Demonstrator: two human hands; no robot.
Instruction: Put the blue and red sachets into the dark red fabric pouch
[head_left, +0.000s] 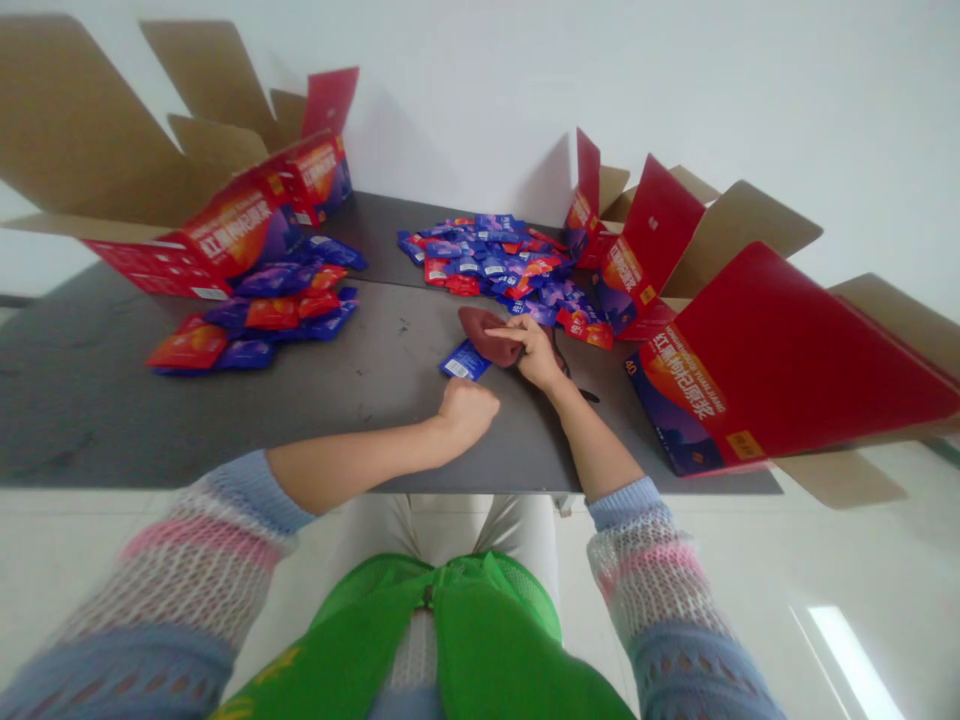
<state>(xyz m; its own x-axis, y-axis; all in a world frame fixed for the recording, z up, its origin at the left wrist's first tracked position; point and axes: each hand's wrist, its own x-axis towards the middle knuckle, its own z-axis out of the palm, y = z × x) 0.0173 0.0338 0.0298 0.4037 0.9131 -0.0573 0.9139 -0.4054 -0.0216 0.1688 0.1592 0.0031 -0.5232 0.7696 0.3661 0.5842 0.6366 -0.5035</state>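
Maroon, smooth-looking item [474,326] on the grey table [360,390], and the right hand [536,355] is right on it: index finger stretched across the top, other fingers curled in. Can't tell if they're actually gripping it or just resting there. The left hand [469,412] is balled up near the front edge, fingers folded tight; no way to see if anything's inside.

Between the two, a blue packet [464,362] lies flat, partly tucked under the maroon thing as seen from up here. Just behind there's a big messy pile of red and blue packets [487,262], with a smaller stack [277,308] off to the left. Open red cartons stand on both sides, the nearest right-hand carton [795,360] leaning its flap out wide.
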